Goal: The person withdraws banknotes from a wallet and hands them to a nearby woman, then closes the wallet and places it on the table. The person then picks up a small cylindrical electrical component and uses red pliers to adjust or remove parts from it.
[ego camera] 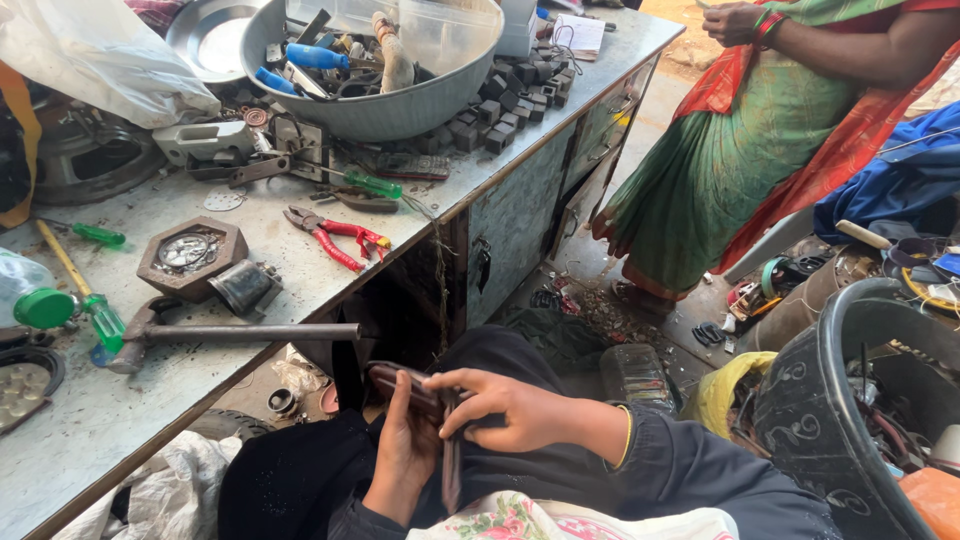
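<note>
Over my lap, my left hand cups a dark brown wallet-like leather case from below. My right hand reaches across from the right, fingers curled over the case's right end and a dark flap hanging down. Both hands grip it. My dark trousers lie beneath, and a floral cloth sits at the bottom edge.
A grey metal workbench to my left carries a hammer, red-handled pliers, green screwdrivers, and a big metal basin of tools. A person in a green and orange sari stands at right. A black bucket of scrap is near right.
</note>
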